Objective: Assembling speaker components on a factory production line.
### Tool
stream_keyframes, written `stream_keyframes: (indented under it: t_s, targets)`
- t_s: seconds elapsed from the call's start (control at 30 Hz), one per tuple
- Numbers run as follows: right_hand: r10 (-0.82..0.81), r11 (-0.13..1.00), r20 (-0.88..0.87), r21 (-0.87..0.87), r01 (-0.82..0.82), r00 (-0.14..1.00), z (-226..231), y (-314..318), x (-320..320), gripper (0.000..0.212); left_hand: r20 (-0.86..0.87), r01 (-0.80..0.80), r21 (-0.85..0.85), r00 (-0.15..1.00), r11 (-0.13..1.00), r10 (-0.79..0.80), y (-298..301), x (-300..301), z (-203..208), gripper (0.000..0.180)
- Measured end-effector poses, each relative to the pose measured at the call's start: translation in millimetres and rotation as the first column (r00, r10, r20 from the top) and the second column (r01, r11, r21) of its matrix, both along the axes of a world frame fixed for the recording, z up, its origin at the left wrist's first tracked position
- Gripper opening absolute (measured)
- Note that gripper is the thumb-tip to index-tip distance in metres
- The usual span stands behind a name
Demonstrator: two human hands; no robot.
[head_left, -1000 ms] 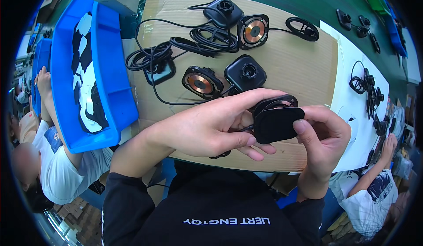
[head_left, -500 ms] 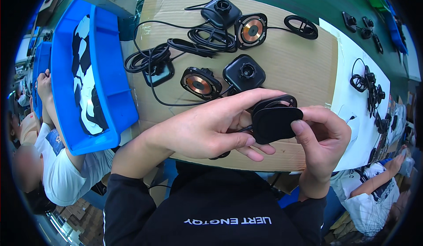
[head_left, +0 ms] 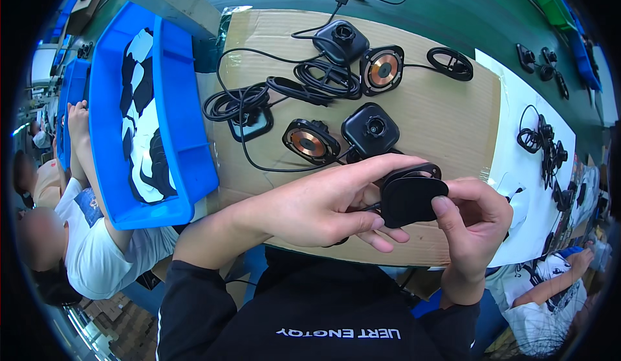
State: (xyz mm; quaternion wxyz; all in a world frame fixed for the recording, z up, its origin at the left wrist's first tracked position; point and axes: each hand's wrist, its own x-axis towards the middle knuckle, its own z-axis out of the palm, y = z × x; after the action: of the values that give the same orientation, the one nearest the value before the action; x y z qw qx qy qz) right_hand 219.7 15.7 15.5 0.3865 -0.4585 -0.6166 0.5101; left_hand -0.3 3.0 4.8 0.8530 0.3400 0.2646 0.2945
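Head view. Both hands meet at the near edge of the worktop [head_left: 453, 109], which is covered by a sheet of brown cardboard. The left hand [head_left: 317, 206] closes around a black rounded pad [head_left: 413, 199], its index finger stretched along the pad's upper edge and its thumb pressing the near edge. The right hand [head_left: 475, 215] pinches the same pad from the other side, thumb on the face and fingers curled behind. Just behind the pad, touching it, shows the rim of a black ring-shaped housing [head_left: 420, 169]; whether the pad is fully seated on it cannot be told, as the fingers cover the joint.

Beyond the hands lie two open units with exposed copper coils [head_left: 309, 142] [head_left: 383, 70], each beside a black square cap with a central knob [head_left: 370, 128] [head_left: 341, 40], and loose bundles of black cable [head_left: 236, 101]. A further black ring [head_left: 451, 62] lies apart to the right. A blue bin [head_left: 187, 128] holding black and white cut sheets stands at the left. On the white sheet [head_left: 524, 102] at the right sit small black parts. Another person sits at the far left.

As a judgement, one unit is being closed with its pad, and at least two coil units on the cardboard remain open and unassembled.
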Motion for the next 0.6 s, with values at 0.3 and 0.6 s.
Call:
stream_keyframes:
  t_s: [0.3,0.6]
  targets:
    - [0.008,1.0,0.005,0.012,-0.009,1.0,-1.1,0.6,0.4,0.017,-0.004,-0.001,0.004,1.0,1.0,0.001,-0.3,0.7,0.7,0.069]
    - [0.027,0.999,0.013,0.019,-0.027,1.0,1.3,1.1,-0.1,0.015,0.004,-0.022,0.009,1.0,1.0,0.022,-2.7,2.5,0.3,0.065]
